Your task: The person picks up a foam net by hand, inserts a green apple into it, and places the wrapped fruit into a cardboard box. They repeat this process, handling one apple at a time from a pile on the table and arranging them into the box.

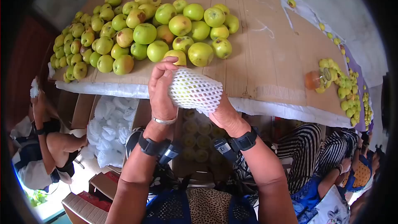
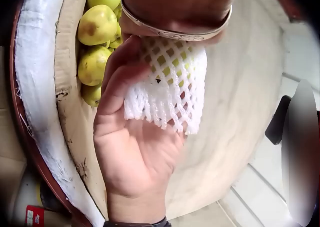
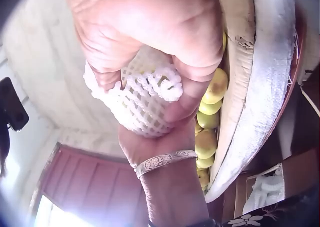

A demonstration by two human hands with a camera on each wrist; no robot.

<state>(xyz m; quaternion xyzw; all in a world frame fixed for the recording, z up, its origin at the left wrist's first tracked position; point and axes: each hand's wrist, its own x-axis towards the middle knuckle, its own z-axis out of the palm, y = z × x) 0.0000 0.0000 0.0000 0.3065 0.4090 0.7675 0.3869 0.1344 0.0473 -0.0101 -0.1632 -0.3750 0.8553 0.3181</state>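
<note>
Both hands hold a green apple in a white foam net sleeve (image 1: pixel 195 90) over the near edge of the table. My left hand (image 1: pixel 161 93), with a bangle at its wrist, grips it from the left, fingertips near the net's upper end. From the lower right, my right hand (image 1: pixel 229 116) holds the other end. Green skin shows through the mesh of the foam net (image 2: pixel 172 72) in the left wrist view. In the right wrist view, the right thumb and fingers (image 3: pixel 192 67) pinch the sleeve's open rim.
A large heap of green apples (image 1: pixel 145 33) covers the table's left side. Below the edge stand a box of foam nets (image 1: pixel 110 128) and a box of packed apples (image 1: pixel 199 137). A jar (image 1: pixel 314 79) and more apples (image 1: pixel 347 93) lie right. Other people (image 1: pixel 327 174) sit along the table.
</note>
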